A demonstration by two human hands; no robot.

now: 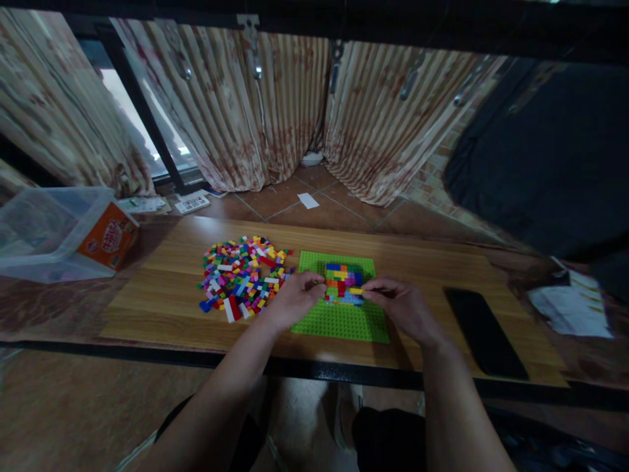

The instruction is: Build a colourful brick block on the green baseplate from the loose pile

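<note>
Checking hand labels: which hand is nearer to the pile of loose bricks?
Left. The left hand is just right of the pile, at the left side of the brick build; the right hand is farther off, across the build, at a yellow brick.

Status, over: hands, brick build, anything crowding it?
Right hand pinching yellow brick at right edge of brick build. Left hand at its left side. Build on green baseplate. Loose brick pile just left.

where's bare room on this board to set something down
Bare wood lies between the loose brick pile and the left end of the wooden board, and between the right hand and the black phone. The near strip of the green baseplate is bare. Crowded: the brick build, between the left hand and right hand.
</note>
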